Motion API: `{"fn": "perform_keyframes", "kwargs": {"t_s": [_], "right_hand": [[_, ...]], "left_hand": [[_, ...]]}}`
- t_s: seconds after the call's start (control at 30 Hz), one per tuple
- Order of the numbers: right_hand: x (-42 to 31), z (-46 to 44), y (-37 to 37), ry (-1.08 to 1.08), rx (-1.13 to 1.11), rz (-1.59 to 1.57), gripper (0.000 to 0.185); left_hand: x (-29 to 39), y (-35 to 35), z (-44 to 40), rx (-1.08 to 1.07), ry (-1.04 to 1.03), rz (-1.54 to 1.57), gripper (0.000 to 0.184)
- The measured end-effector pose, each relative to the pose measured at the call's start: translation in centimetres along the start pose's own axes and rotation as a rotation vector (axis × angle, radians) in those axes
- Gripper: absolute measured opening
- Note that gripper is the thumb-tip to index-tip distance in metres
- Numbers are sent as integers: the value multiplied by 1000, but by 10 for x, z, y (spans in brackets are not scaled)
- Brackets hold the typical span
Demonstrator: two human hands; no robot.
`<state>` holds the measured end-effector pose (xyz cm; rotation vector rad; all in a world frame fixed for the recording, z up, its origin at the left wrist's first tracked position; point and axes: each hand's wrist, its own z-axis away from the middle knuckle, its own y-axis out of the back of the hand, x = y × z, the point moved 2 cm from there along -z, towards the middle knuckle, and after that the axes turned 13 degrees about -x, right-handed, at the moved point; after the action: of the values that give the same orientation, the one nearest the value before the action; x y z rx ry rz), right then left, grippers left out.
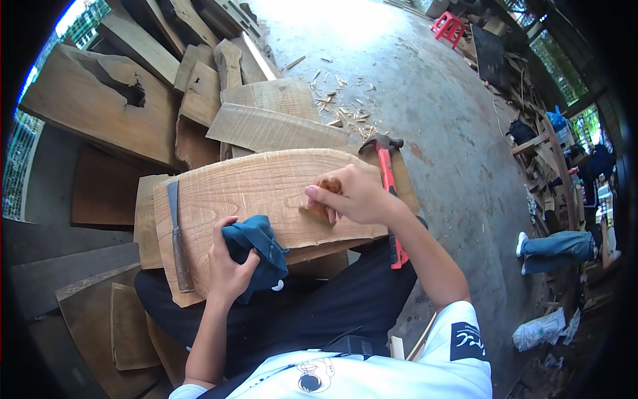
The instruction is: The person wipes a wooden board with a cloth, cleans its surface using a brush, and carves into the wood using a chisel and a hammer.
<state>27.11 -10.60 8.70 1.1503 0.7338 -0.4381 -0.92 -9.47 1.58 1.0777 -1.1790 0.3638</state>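
Observation:
My left hand (229, 263) is closed on a bunched teal cloth (256, 243) over the near edge of a broad wooden board (266, 179), which lies across my lap. My right hand (352, 193) wraps round a small glossy brown wooden piece (330, 184) above the board's right half; its exact kind is partly hidden by the fingers. A chisel (176, 233) with a dark blade and wooden handle rests along the board's left end. Past my right hand, a claw hammer (385, 163) with a red and black handle lies at the board's right edge.
Stacked planks and slabs (106, 106) crowd the left and far left. Wood chips (352, 106) litter the concrete floor (452, 159) ahead. A red stool (449, 28) stands far off, and another person (565, 249) is at the right near a white plastic bag (538, 329).

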Motion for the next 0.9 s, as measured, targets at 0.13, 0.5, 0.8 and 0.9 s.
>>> {"fn": "perform_keyframes", "kwargs": {"t_s": [0.13, 0.5, 0.8, 0.9], "right_hand": [[27, -10, 9, -34, 26, -318, 42], [56, -28, 18, -34, 231, -382, 36], [17, -32, -8, 13, -28, -691, 35], [48, -41, 9, 96, 191, -121, 32]], "left_hand": [[1, -1, 1, 8, -5, -14, 62], [1, -6, 4, 47, -34, -41, 63], [2, -7, 3, 52, -21, -27, 63], [0, -9, 3, 58, -48, -4, 63]]}}
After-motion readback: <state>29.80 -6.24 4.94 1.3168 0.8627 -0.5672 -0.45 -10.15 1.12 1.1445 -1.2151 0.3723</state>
